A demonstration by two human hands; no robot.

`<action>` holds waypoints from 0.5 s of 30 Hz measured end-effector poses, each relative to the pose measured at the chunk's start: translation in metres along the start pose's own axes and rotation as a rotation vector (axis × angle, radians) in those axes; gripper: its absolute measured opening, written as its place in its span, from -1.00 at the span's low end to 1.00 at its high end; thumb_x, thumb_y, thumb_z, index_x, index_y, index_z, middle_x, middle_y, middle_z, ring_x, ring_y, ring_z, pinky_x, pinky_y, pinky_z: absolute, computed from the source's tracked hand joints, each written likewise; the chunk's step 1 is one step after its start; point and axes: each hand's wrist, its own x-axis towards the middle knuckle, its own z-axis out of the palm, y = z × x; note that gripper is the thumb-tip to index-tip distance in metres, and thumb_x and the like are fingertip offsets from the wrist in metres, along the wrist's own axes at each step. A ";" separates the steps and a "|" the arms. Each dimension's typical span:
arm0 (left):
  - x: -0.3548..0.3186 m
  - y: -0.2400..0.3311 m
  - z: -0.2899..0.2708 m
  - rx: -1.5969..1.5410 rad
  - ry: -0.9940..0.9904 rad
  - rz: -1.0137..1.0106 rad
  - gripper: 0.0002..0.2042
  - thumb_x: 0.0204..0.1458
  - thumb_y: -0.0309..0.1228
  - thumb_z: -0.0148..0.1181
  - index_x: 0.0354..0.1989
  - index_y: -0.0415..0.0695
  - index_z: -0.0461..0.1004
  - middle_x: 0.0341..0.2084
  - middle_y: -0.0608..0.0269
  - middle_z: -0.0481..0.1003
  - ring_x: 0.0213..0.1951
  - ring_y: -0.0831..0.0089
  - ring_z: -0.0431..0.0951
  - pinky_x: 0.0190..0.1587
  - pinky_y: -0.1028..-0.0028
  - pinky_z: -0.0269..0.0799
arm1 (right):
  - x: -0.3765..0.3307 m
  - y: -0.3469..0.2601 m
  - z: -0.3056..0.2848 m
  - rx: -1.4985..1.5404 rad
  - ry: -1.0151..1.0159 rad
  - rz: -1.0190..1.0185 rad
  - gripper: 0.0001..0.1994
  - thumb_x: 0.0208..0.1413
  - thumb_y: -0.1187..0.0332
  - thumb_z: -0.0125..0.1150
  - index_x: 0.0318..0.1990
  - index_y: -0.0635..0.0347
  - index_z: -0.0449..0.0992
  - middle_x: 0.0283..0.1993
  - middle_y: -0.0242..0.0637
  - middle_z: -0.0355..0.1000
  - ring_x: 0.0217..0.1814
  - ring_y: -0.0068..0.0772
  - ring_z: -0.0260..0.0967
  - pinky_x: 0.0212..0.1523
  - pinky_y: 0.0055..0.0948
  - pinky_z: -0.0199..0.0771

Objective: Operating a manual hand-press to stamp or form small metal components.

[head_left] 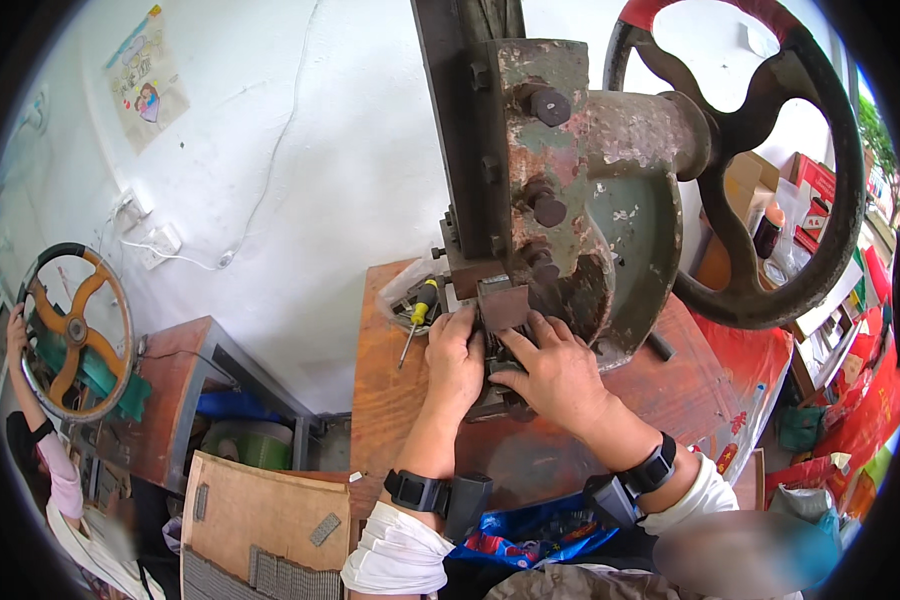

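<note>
Both my hands work at the base of a worn green hand press (550, 150), around its small metal die. My left hand (452, 365) is closed along the left side of the die, its fingertips hidden and whatever they grip too small to make out. From the right, my right hand (558, 378) reaches in with index finger and thumb on either side of the dark slot; what lies between them I cannot make out. A rusty square metal block (503, 306) sits just above my fingertips, under the press's ram (475, 268).
Left of the die, a yellow-black screwdriver (424, 303) leans on a plastic tray (400, 290) of small parts. The large handwheel (740, 180) stands at upper right. A board (260, 500) with grey ridged strips lies lower left. Another person's hand (16, 328) holds a second wheel (75, 325).
</note>
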 end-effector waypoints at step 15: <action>-0.001 0.000 -0.002 -0.114 -0.022 -0.067 -0.69 -0.01 -0.62 0.04 -0.05 -0.20 0.45 -0.13 -0.01 0.39 -0.05 0.11 0.40 0.03 0.34 0.31 | 0.018 0.027 0.017 0.694 0.081 0.130 -0.38 -0.26 0.14 0.43 0.00 0.28 0.46 0.06 0.04 0.36 0.17 -0.02 0.26 0.14 -0.21 0.30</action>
